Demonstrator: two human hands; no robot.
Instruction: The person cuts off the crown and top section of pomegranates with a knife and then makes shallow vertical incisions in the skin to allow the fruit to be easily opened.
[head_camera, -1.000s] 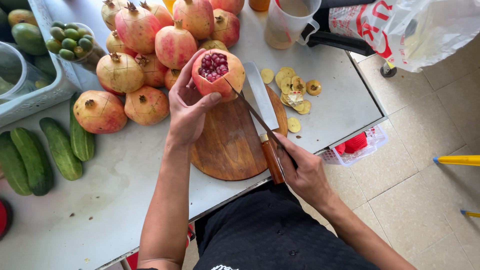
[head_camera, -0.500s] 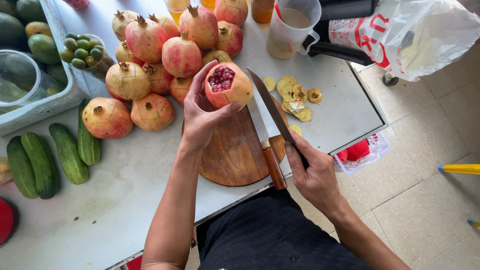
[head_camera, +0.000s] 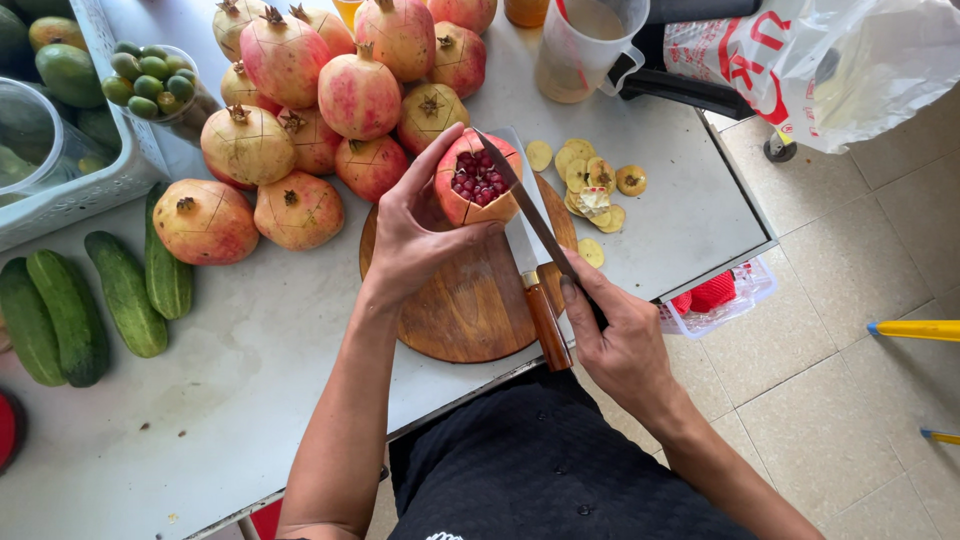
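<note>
Head camera looks straight down on a pale bench (head_camera: 250, 340) where the left hand (head_camera: 420, 235) cups an opened pomegranate (head_camera: 478, 182) just above the far edge of a round wooden cutting board (head_camera: 470, 290). Its fingers are curled round the back and underside, and the thumb presses the near side. Held this way, the cut top faces up and the red seeds show, while the fingers stay clear of the blade's line. The right hand (head_camera: 620, 335) is closed round the handle of a thin dark knife (head_camera: 530, 215), forefinger laid along it for control. The blade slants up and away to meet the fruit's right rim, which suits cutting down the rind rather than through the seeds. A second, broad-bladed knife with a brown wooden handle (head_camera: 545, 322) lies flat on the board beneath, parked within reach. Whole pomegranates (head_camera: 320, 100) are heaped just beyond and to the left of the board, several showing score lines in the skin, so the next one is close by. Sliced-off yellow crown pieces (head_camera: 590, 180) lie to the right of the board, kept out of the working space. Cucumbers (head_camera: 90, 300) lie at the left, a plastic jug (head_camera: 585, 45) stands at the far side, and a white plastic bag (head_camera: 850, 60) hangs off the right corner.
</note>
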